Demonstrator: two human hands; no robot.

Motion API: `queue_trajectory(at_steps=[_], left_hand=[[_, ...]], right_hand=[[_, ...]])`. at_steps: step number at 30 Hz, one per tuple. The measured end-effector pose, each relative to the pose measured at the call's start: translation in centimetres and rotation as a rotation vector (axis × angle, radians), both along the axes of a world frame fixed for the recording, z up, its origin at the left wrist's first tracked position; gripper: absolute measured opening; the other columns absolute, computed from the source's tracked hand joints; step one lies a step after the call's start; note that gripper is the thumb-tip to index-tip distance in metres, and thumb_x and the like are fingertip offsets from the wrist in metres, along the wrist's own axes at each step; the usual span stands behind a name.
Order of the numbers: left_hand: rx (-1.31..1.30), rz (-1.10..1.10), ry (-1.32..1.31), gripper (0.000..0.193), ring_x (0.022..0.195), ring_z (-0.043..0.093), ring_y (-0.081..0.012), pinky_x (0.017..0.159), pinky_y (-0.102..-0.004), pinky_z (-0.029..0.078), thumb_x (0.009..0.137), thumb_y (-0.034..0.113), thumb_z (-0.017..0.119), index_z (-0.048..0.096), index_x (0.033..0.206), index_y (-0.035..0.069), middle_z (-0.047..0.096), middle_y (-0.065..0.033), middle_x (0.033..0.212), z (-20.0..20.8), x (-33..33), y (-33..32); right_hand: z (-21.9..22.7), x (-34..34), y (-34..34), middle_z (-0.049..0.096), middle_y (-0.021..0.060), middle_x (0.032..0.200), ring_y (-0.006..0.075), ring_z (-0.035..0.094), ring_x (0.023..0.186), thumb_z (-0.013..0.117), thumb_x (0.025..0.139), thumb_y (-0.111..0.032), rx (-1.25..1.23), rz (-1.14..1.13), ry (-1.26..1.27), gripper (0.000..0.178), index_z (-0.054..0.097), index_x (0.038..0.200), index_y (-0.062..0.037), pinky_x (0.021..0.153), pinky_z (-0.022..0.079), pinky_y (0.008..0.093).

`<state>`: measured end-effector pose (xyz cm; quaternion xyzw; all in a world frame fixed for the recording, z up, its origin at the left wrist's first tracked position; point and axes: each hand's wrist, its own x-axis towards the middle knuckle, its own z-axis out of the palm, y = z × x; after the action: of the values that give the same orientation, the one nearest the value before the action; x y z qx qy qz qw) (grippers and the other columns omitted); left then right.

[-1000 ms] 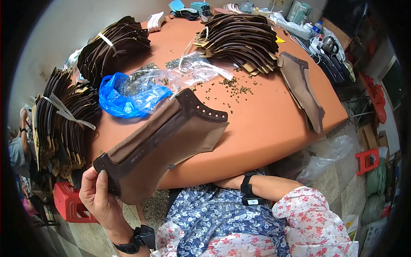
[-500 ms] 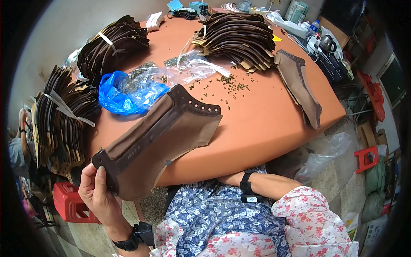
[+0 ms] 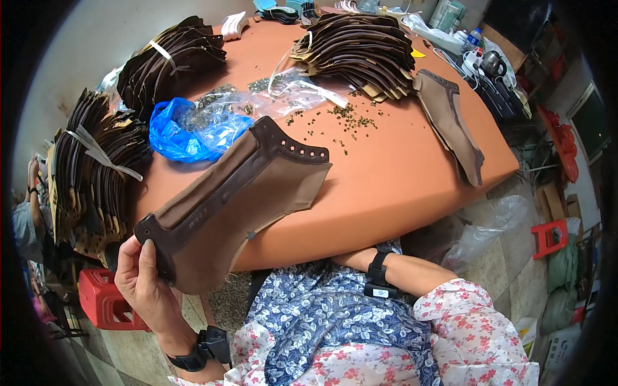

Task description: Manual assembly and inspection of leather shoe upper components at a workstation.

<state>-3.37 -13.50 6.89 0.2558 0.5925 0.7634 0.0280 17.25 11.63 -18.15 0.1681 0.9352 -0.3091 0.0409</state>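
My left hand point(image 3: 147, 283) grips the lower dark end of a brown leather boot upper point(image 3: 238, 199) and holds it up slantwise over the near edge of the orange table point(image 3: 393, 180). The upper has a dark strip along its top edge and a row of punched holes at its far end. My right forearm point(image 3: 412, 273), with a black wrist band point(image 3: 376, 278), reaches in under the table edge behind the upper. The right hand itself is hidden.
Bundles of dark leather pieces lie at the far left point(image 3: 170, 55), at the left edge point(image 3: 96, 174) and at the back point(image 3: 360, 45). A blue plastic bag point(image 3: 187, 132), clear bags point(image 3: 290, 93), scattered small metal eyelets point(image 3: 351, 116) and another brown upper point(image 3: 450, 122) lie on the table. Red stools point(image 3: 103, 299) point(image 3: 550, 235) stand on the floor.
The upper stays in my left hand and has shifted only slightly toward me. The right hand remains hidden under it.
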Motion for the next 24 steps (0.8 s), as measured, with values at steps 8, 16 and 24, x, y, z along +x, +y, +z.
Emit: queue_trajectory(at_steps=[8,16,24], left_hand=[[0.008,-0.002,0.018,0.014,0.082,0.062,-0.0088,0.077,-0.0216,0.050,0.093,0.002,0.057,0.062,0.105,-0.004,0.067,-0.0065,0.096,-0.3,0.0,-0.2],[0.012,-0.022,0.020,0.014,0.083,0.063,-0.0094,0.078,-0.0220,0.051,0.093,0.002,0.057,0.062,0.105,-0.004,0.067,-0.0074,0.097,-0.1,0.2,-0.1],[0.004,-0.015,0.017,0.014,0.084,0.063,-0.0093,0.078,-0.0222,0.050,0.093,0.002,0.057,0.062,0.104,-0.005,0.067,-0.0076,0.096,0.1,0.2,0.1]], right_hand=[[5.6,-2.8,-2.3,0.066,0.0184,0.111,0.0329,0.063,0.100,0.055,0.080,-0.015,0.168,0.510,-0.555,0.032,0.066,0.105,0.0005,0.088,0.047,0.0433],[3.2,-2.3,-1.9,0.062,0.0172,0.119,0.0313,0.058,0.110,0.044,0.090,-0.020,0.040,0.160,-0.287,0.034,0.063,0.112,-0.0024,0.095,0.043,0.0425],[-0.8,-1.4,-1.6,0.057,0.0142,0.128,0.0297,0.053,0.117,0.036,0.097,-0.026,0.018,0.018,-0.171,0.037,0.060,0.119,-0.0069,0.099,0.040,0.0422]])
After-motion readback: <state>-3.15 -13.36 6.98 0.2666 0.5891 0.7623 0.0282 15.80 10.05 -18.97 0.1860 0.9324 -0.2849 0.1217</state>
